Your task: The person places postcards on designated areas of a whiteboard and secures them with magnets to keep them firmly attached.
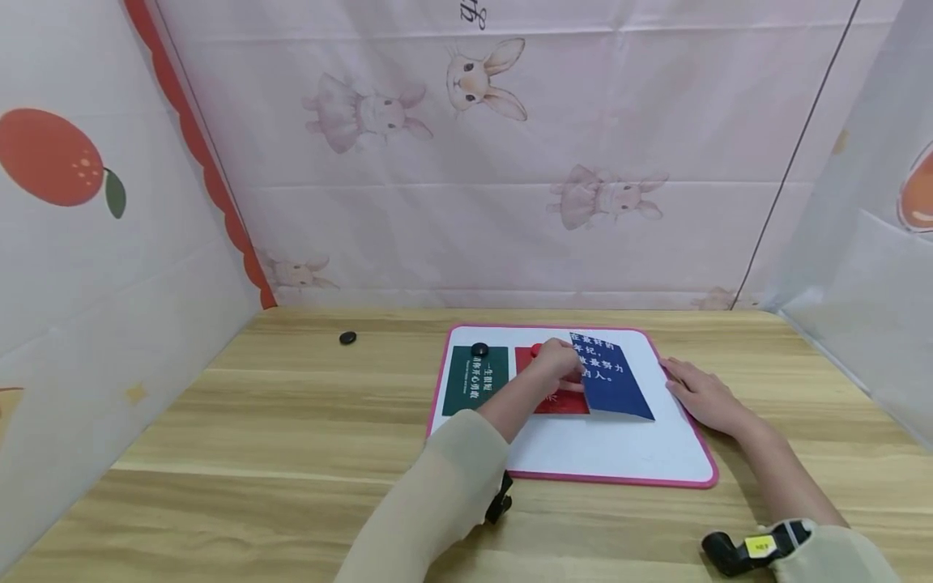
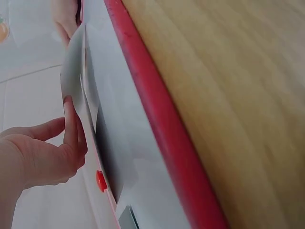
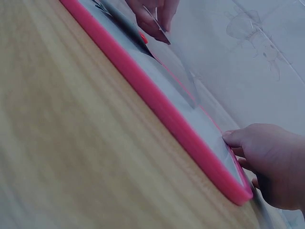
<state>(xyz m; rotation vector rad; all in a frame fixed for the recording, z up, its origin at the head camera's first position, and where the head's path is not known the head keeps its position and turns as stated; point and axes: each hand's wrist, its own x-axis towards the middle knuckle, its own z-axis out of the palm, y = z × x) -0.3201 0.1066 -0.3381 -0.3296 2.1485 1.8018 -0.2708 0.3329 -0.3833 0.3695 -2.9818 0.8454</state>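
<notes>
A whiteboard (image 1: 598, 453) with a pink rim lies flat on the table. My left hand (image 1: 557, 362) pinches the left edge of a blue card (image 1: 615, 380) with white writing; that side is lifted and the card bends, as the left wrist view shows. Under this hand lies a red card (image 1: 561, 402), partly hidden, with a red magnet (image 1: 536, 350) at its top. A green card (image 1: 459, 389) is on the board's left part, a black magnet (image 1: 479, 349) near its top edge. My right hand (image 1: 703, 397) grips the board's right rim, thumb on top in the right wrist view.
Another black magnet (image 1: 347, 338) sits on the wooden table (image 1: 291, 421), to the left of the board. Printed cloth walls (image 1: 466, 243) enclose the table at the back and both sides.
</notes>
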